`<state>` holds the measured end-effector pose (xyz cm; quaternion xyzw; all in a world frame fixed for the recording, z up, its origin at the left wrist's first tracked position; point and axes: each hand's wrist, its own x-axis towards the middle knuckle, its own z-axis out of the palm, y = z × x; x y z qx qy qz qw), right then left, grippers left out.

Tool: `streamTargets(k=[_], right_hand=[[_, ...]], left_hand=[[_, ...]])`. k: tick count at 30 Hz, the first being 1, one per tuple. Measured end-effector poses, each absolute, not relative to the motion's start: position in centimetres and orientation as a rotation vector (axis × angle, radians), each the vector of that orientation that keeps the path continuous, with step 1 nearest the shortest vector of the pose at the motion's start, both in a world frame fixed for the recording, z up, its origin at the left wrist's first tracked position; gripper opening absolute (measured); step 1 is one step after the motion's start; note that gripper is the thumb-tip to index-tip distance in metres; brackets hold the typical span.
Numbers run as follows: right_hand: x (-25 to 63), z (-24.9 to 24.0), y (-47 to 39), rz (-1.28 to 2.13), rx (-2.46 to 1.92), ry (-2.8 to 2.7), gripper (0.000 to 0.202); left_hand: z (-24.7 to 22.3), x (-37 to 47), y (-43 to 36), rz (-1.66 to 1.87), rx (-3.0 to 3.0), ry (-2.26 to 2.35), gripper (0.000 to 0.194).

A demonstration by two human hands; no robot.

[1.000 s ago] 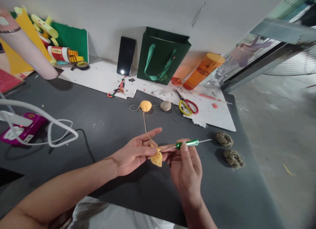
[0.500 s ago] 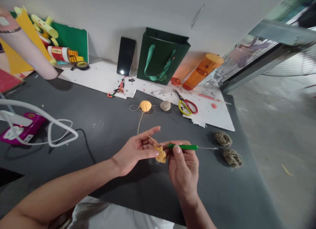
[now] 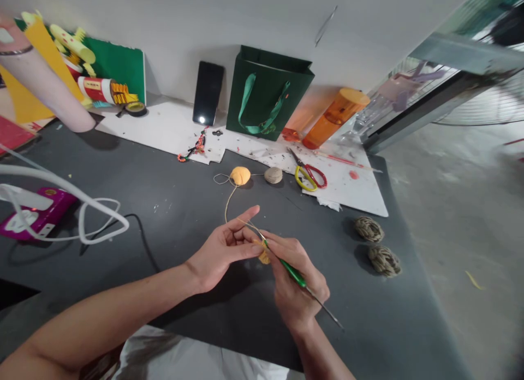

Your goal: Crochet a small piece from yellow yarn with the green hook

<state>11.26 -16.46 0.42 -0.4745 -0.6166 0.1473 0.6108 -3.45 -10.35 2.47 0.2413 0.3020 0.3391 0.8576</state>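
Between thumb and fingers, my left hand (image 3: 225,250) pinches a small yellow crochet piece (image 3: 265,256), its index finger stretched out with yarn over it. My right hand (image 3: 297,279) grips a green-handled crochet hook (image 3: 292,272), which slants from upper left to lower right. The hook's upper tip meets the yarn just above the piece; the fingers partly hide both. From my left hand the strand runs up to a yellow yarn ball (image 3: 240,176). Close to it lies a small grey-beige ball (image 3: 273,175).
Red-and-yellow-handled scissors (image 3: 310,177) lie on a white board (image 3: 360,191). Two olive yarn bundles (image 3: 383,261) sit at the right. Behind stand a phone (image 3: 208,93), a green paper bag (image 3: 268,93) and an orange bottle (image 3: 335,118). A purple power adapter (image 3: 39,213) with cables is at left.
My right hand has turned, swinging the hook from nearly level to a steep slant with its rear end down. The crochet piece is more covered by fingers. My left hand barely moved.
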Motion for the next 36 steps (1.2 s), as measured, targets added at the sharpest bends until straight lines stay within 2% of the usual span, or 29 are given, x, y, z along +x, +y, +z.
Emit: streamTargets(k=[5,12,36], right_hand=[[11.0,0.3,-16.4,0.558,-1.023,-1.173,0.02],[10.6,1.4,-15.6,0.898,-0.898,-0.896,0.003],[11.6,0.5,-15.4,1.064,-1.077,-0.678,0.015]], left_hand=[[2.7,-3.5,-10.3,0.657,0.468,0.619,0.067],[2.8,-3.4,-10.2,0.606,0.461,0.635,0.057],[1.8,-3.1,-10.2,0.576,0.535,0.709,0.041]])
